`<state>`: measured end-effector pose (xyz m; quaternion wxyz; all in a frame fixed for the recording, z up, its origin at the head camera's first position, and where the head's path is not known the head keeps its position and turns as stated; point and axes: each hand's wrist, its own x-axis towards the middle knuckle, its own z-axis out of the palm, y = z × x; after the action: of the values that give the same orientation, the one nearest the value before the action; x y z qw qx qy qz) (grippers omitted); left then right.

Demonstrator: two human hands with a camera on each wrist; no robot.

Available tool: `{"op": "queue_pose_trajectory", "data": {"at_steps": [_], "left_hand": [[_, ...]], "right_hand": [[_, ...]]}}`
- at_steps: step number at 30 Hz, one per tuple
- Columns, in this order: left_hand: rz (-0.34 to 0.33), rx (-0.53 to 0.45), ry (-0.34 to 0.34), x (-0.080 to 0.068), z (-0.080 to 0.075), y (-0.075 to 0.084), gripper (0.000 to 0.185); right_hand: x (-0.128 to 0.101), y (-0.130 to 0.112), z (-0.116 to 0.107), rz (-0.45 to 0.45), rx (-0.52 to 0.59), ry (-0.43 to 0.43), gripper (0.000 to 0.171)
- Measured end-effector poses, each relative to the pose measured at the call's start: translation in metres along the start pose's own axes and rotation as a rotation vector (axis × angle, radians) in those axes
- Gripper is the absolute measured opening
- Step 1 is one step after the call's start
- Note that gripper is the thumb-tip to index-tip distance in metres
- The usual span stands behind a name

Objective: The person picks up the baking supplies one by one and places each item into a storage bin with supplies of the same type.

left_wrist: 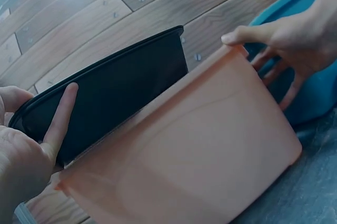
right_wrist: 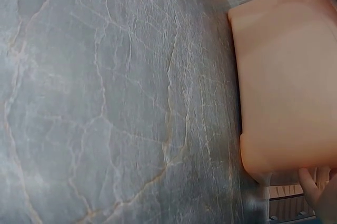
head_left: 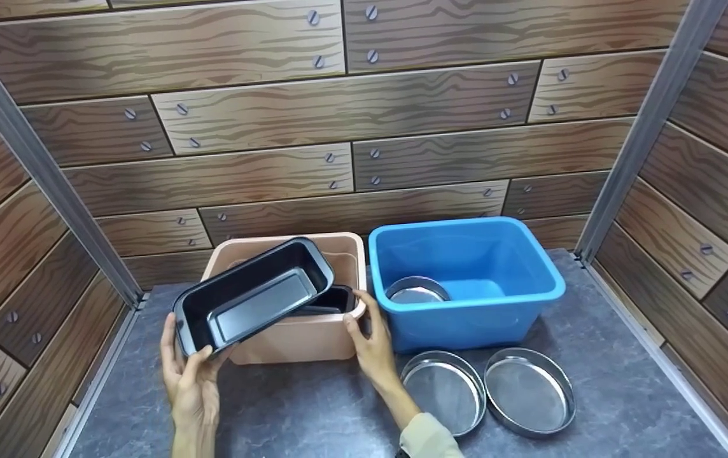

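**panfan:** Nearest the camera, two shallow round steel pans (head_left: 443,391) (head_left: 529,389) sit side by side on the grey marbled table (head_left: 625,394), not binned yet by the look of it. The left hand (head_left: 191,375) has its fingers curled round the end of a black loaf tin (head_left: 252,296), tilted over the peach tub's (head_left: 303,337) near left corner.

**tubwatcher:** And the right hand (head_left: 373,346)?

**panfan:** Thumb over the peach rim, fingers down the wall, gripping it. A second dark tin (head_left: 332,299) lies inside. Further back, the glossy blue tub (head_left: 466,280) already has one round pan (head_left: 416,291). I'd say sorting is roughly halfway. Tubs are smooth plastic, the tin matte non-stick.
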<state>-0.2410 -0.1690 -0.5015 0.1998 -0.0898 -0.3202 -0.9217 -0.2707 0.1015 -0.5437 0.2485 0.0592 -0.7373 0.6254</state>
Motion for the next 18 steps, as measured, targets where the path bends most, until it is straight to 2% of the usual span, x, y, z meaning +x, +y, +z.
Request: {"op": "queue_pose_trajectory", "data": {"at_steps": [3,18], "left_hand": [[-0.003,0.004,0.004,0.001,-0.002,-0.001,0.081],[-0.008,0.039,-0.051,0.018,-0.004,-0.005,0.077]], "right_hand": [[-0.003,-0.012,-0.002,0.019,0.007,-0.007,0.047],[-0.002,-0.012,-0.001,-0.008,-0.003,-0.001,0.047]]}}
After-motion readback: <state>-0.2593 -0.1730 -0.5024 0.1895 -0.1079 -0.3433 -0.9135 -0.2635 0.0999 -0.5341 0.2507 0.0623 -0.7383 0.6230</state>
